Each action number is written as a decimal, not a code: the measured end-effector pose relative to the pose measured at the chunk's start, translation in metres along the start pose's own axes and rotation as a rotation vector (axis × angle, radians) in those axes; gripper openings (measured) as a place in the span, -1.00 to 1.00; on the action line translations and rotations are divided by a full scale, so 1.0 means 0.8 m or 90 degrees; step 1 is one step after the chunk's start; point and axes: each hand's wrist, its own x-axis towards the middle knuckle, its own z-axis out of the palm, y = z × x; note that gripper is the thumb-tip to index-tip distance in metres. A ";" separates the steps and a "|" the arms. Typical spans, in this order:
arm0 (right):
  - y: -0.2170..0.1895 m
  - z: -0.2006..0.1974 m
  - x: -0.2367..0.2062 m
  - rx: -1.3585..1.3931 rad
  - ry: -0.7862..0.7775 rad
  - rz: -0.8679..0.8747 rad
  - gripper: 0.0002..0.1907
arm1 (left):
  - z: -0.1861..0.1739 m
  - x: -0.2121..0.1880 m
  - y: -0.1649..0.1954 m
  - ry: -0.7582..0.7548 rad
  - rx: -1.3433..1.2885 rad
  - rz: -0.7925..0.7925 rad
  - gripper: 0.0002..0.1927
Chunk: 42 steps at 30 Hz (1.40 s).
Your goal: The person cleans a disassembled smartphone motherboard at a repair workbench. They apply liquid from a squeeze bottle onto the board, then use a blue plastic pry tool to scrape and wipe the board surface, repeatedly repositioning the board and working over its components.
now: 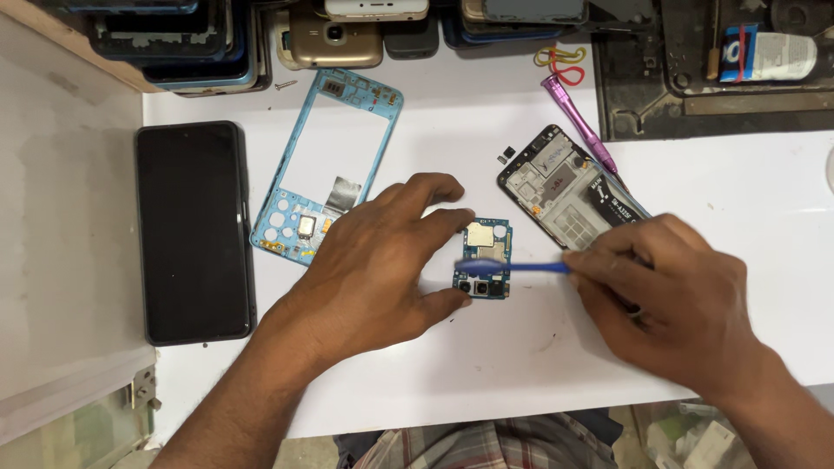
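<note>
Left hand (373, 265): rests on the white table (486, 365), thumb and fingers set against the left side of a small blue circuit board (483, 259).
Right hand (678, 300): closed around a thin blue tool (512, 267) whose tip lies across the circuit board.
Circuit board: flat on the table between the hands, camera modules at its lower edge.
Blue phone frame (321, 165): lies to the left, tilted.
Black phone (193, 230): face up at the far left.
Opened phone body (565, 187): beyond the right hand, a purple screwdriver (578, 122) beside it.
Stacked phones (334, 35): along the far edge.
</note>
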 end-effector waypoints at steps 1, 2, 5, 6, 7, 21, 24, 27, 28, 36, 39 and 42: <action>0.003 0.000 0.002 -0.006 0.006 0.010 -0.75 | 0.000 0.000 0.001 0.007 0.004 0.011 -0.33; 0.005 0.000 0.004 -0.012 0.012 0.019 -0.75 | 0.001 0.000 0.001 0.003 0.005 0.007 -0.32; 0.011 -0.001 0.009 -0.054 0.067 -0.011 -0.78 | 0.000 0.001 0.002 -0.005 0.007 -0.004 -0.32; 0.011 -0.002 0.009 -0.067 0.072 -0.008 -0.78 | 0.000 0.002 0.002 -0.006 0.006 -0.007 -0.32; 0.012 -0.003 0.009 -0.080 0.077 -0.005 -0.78 | 0.000 0.002 0.002 -0.008 0.004 -0.010 -0.32; 0.010 0.002 -0.002 -0.063 0.079 0.018 -0.76 | 0.001 0.004 0.005 -0.013 0.007 -0.015 -0.31; 0.013 -0.004 -0.008 -0.046 0.070 0.018 -0.75 | 0.001 0.004 0.005 -0.013 0.005 -0.016 -0.31; 0.017 -0.011 -0.016 -0.011 0.041 0.031 -0.75 | 0.000 0.003 0.004 -0.012 0.002 -0.014 -0.31; 0.020 -0.013 -0.018 -0.004 0.028 0.028 -0.75 | 0.000 0.003 0.005 -0.011 0.001 -0.013 -0.31; 0.049 -0.015 0.009 -0.109 0.059 -0.097 -0.81 | 0.003 0.003 0.008 -0.034 0.016 -0.043 -0.32; 0.053 -0.021 0.027 -0.145 0.018 -0.131 -0.80 | 0.009 0.002 0.001 -0.031 0.025 -0.032 -0.31; 0.061 -0.019 0.043 -0.140 -0.045 -0.143 -0.71 | 0.018 0.001 -0.009 -0.017 0.025 -0.009 -0.31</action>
